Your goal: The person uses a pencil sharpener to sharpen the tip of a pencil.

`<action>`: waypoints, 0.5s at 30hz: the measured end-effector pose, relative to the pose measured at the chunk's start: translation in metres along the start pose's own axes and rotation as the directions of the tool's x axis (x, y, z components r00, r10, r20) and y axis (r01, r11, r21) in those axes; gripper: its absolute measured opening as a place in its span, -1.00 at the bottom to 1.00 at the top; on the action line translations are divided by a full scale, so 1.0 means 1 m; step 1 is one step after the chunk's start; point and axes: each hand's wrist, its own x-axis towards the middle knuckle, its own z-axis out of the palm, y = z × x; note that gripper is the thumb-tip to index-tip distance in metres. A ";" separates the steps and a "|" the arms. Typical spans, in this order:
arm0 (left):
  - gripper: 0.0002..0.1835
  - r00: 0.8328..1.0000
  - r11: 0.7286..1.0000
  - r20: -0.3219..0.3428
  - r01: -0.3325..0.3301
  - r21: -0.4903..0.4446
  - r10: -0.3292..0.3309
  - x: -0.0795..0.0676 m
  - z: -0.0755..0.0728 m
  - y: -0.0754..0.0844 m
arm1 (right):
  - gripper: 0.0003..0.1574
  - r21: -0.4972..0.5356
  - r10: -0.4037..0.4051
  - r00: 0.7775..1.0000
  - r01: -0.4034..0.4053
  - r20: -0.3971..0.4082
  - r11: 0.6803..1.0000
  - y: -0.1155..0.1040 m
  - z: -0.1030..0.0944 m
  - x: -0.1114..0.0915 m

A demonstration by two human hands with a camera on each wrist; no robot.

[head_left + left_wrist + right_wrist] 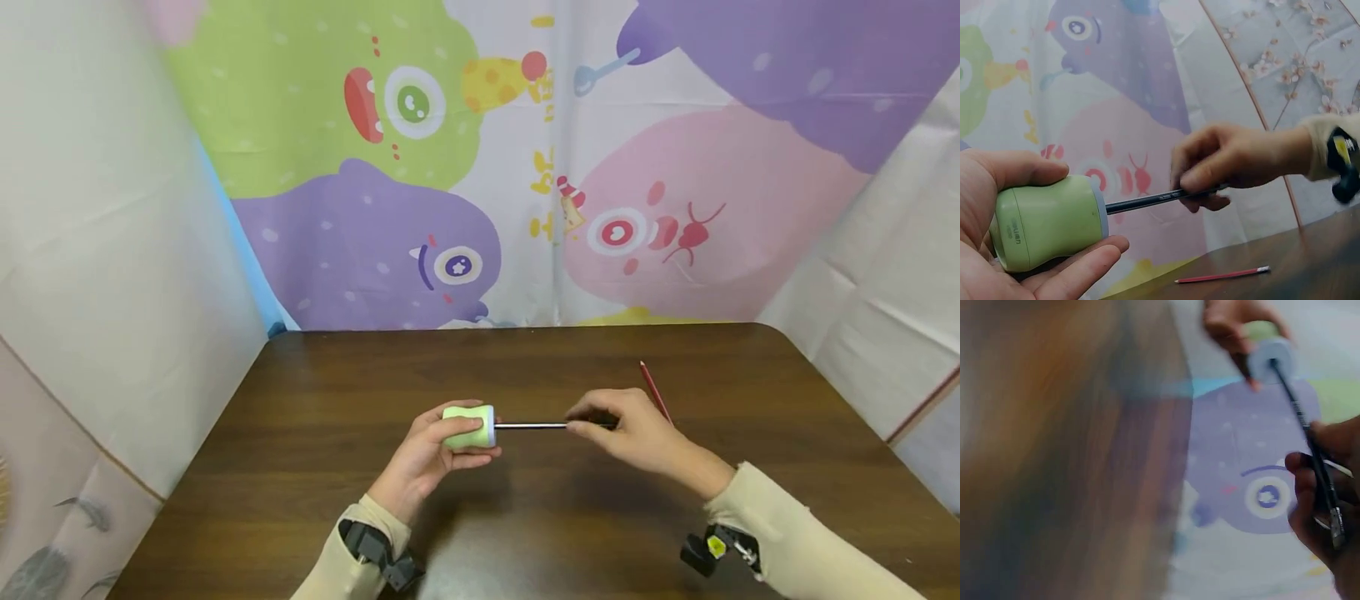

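My left hand (423,454) grips a small green pencil sharpener (1054,219) with a pale blue-grey rim, held above the table with its opening facing right. A dark pencil (532,426) runs level out of that opening; its inner end is hidden inside. Further along the shaft, my right hand (637,429) pinches the pencil between thumb and fingers. In the right wrist view the pencil's metal-banded end (1336,526) lies by the right palm. A red pencil (656,392) rests on the table behind the right hand.
The brown wooden table (315,383) spreads beneath both hands. Behind it hangs a cloth (525,275) printed with cartoon monsters. Pale fabric sheets (112,233) close off the left and right sides.
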 end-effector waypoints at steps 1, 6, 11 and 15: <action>-0.59 1.000 1.000 0.001 0.000 -0.008 0.000 0.000 0.001 0.000 | -0.86 -0.153 -0.130 0.990 0.121 -0.050 0.981 0.000 0.001 -0.002; -0.56 1.000 0.999 -0.002 0.004 -0.049 -0.004 0.000 0.003 0.001 | -0.70 -0.679 -0.637 0.766 0.424 -0.084 0.600 0.004 0.012 0.004; -0.62 1.000 0.997 0.001 0.018 -0.073 -0.018 -0.001 0.004 0.000 | -0.61 -0.785 -0.765 0.627 0.395 -0.150 0.477 0.009 0.023 0.015; -0.61 0.999 0.998 -0.039 0.008 -0.061 -0.010 -0.001 0.003 0.000 | -0.50 -0.648 -0.600 0.757 0.325 -0.259 0.689 0.011 0.036 0.013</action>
